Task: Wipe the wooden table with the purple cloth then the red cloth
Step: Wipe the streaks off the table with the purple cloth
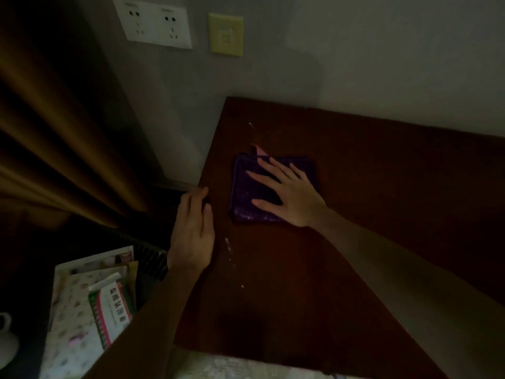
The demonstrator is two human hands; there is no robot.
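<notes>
From the head view we look down on our dark wooden bench [369,187], which stands against a pale wall. The purple cloth [246,198] is our landmark: it lies folded flat on the bench, toward its left edge and some way out from the wall. Our right hand [287,192] lies palm down on the cloth, fingers straight and spread wide, so its grip is wide and closes round nothing. A small pink tag [259,150] pokes out from the cloth's far edge, just beyond our fingertips. Left of the cloth, our left hand [192,231] rests on the bench's left edge with its fingers straight and close together; its grip too holds nothing. A few pale specks [229,251] lie on the bench nearer to us than the cloth. Farther left and nearer, off the bench, sits a stack of printed books [90,302]. Above the cloth, on the wall, we see white sockets [153,23] and a yellowish switch plate [225,34]. We cannot see a red cloth.
</notes>
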